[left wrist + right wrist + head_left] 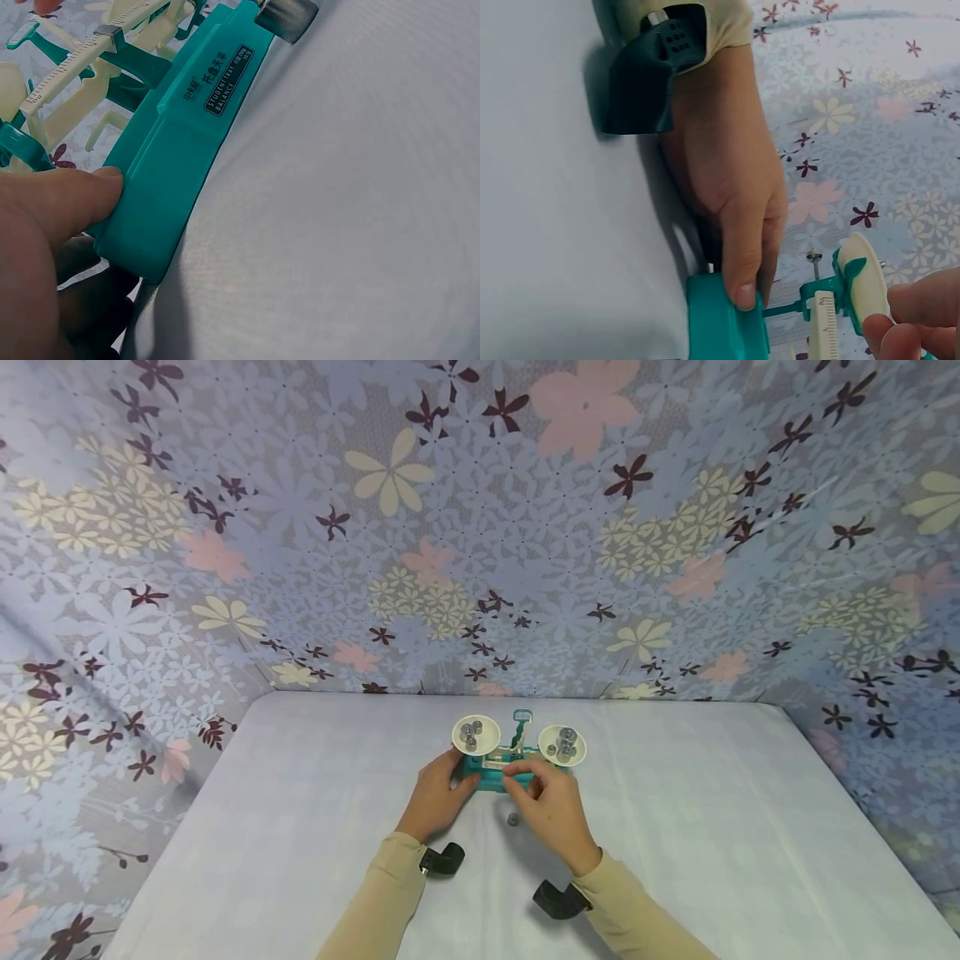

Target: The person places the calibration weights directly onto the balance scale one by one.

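Observation:
A teal tray balance (491,779) with a cream scaled beam (71,71) stands on the table. My left hand (438,793) grips the left end of its base, thumb on top and fingers behind. Over the right front of the base is my right hand (552,810), its thumb and index fingertips close together near the beam; I see nothing between them. Several small metal pieces lie in the left pan (489,727), several more in the right pan (553,733). One metal piece (513,819) rests on the table before the base.
A pale cloth covers the table (300,810). Behind it rises a flower-patterned backdrop (480,527). Black wrist cameras sit under both sleeves, the left camera (447,858) and the right camera (558,902). The balance's upright pointer (520,727) stands between the pans.

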Motion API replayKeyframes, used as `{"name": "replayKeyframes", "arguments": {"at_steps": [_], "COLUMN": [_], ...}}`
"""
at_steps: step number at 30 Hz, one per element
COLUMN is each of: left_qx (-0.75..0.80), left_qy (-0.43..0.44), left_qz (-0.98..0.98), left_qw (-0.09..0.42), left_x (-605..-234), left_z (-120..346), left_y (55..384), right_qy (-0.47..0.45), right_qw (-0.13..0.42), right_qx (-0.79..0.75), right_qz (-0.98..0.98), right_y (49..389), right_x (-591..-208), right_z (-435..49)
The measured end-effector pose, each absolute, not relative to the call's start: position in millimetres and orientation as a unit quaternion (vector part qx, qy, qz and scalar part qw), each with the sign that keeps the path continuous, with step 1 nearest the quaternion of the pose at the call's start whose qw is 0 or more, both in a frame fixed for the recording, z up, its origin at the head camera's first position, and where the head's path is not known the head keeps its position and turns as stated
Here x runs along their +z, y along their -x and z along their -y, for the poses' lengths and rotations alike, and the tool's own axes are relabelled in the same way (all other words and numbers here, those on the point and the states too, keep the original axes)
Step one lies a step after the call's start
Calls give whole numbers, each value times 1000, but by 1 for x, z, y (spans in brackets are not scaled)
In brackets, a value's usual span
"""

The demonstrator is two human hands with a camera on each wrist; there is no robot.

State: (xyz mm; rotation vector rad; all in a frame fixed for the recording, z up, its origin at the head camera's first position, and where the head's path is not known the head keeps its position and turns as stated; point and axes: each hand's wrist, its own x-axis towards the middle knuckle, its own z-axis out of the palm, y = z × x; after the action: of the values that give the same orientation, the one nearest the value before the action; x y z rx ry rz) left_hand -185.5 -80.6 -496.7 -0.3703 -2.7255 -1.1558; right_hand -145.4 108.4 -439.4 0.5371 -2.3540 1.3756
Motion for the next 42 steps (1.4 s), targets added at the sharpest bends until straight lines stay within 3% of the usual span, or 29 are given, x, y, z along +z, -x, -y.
{"name": "replayKeyframes", "arguments": {"at_steps": [10, 42], "left_qx": [-382, -386], "left_qy": [112, 122], "left_qz": [916, 912], "left_qw": [57, 68], "left_x": [-498, -497], "left_z": [81, 80], "left_y": [186, 187], "right_qy": [-167, -113], "right_qw": [165, 67], "right_qx": [483, 504], "right_qz": [844, 854], "right_y": [140, 130], "right_x": [-448, -462], "right_z": [-113, -127]}}
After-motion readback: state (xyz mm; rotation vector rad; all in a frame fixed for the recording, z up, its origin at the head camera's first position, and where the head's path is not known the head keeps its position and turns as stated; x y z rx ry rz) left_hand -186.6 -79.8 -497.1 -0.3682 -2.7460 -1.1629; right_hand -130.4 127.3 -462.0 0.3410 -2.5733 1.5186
